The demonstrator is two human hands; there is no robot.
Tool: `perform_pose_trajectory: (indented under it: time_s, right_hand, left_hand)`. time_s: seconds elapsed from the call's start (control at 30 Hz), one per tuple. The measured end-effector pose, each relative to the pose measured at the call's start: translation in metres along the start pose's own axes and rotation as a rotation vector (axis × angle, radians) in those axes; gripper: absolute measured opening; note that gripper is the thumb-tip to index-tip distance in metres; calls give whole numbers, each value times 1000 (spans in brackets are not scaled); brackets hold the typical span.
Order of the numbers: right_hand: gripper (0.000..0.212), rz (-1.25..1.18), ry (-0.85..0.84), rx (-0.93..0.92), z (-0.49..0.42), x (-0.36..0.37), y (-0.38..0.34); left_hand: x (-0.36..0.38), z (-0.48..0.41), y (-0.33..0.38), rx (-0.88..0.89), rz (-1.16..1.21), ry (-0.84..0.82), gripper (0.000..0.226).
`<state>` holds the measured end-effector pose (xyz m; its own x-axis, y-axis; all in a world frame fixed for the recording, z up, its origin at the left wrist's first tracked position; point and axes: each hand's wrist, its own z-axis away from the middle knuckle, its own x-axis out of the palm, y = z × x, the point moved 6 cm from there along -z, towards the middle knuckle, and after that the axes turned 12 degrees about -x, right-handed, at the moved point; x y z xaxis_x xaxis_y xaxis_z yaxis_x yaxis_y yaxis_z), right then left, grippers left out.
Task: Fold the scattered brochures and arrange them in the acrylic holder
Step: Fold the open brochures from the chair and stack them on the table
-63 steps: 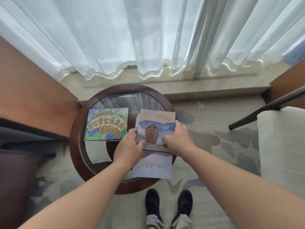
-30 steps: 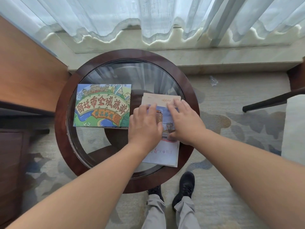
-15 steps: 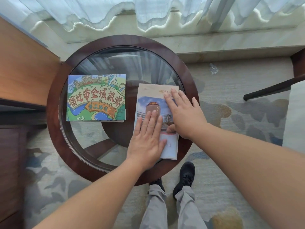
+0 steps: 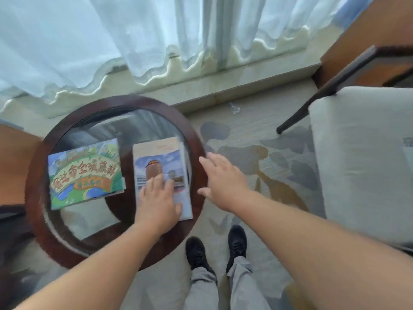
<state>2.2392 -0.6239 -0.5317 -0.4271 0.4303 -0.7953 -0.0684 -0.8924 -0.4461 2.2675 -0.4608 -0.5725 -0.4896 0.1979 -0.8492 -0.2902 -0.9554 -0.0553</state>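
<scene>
Pressing the fold: the step in hand is judged to be the flattening of the folded pale-blue paper brochure with a brown jar on its cover (image 4: 159, 163), which lies on the right half of the round glass worktop with a dark wooden rim (image 4: 33, 180).
Left hand (image 4: 158, 202): the fingers are laid straight and flat on the brochure's near half, and nothing is grasped. Pressure is best run along the creased edge so that the leaves are squared.
Right hand (image 4: 223, 180): the fingers are spread and released, nothing is held, and the hand is seen past the worktop's right rim, over the carpet.
Other brochure: a wide green-and-blue illustrated paper brochure with orange lettering (image 4: 85, 175) lies flat on the left half, apart from the jar brochure. Whether it is already folded cannot be told.
Acrylic holder: none is seen, so its place cannot be told.
Risk: the jar brochure's near corner lies close to the rim and could be slid off the smooth glass.
Floor: a small crumpled clear scrap (image 4: 234, 107) lies on the patterned grey carpet (image 4: 257, 135).
Far right: a dark-framed chair with a white cushion (image 4: 362, 164) stands near, where a rightward reach may be hindered.
</scene>
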Motion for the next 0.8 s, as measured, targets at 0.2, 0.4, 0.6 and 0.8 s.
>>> perform_pose_trajectory:
  time_s: [0.2, 0.4, 0.6, 0.8]
  right_hand:
    - [66, -160, 262, 399, 165, -62, 104]
    - [57, -281, 438, 769, 343, -77, 201]
    - [54, -452, 614, 1002, 492, -51, 294]
    - [56, -576, 784, 1114, 598, -37, 390]
  left_hand:
    - [-69, 30, 141, 371, 1, 146, 66]
    - [-93, 115, 329, 724, -59, 129, 61]
    - [-68, 213, 503, 972, -119, 44, 59]
    - [-29, 280, 639, 1045, -180, -66, 56]
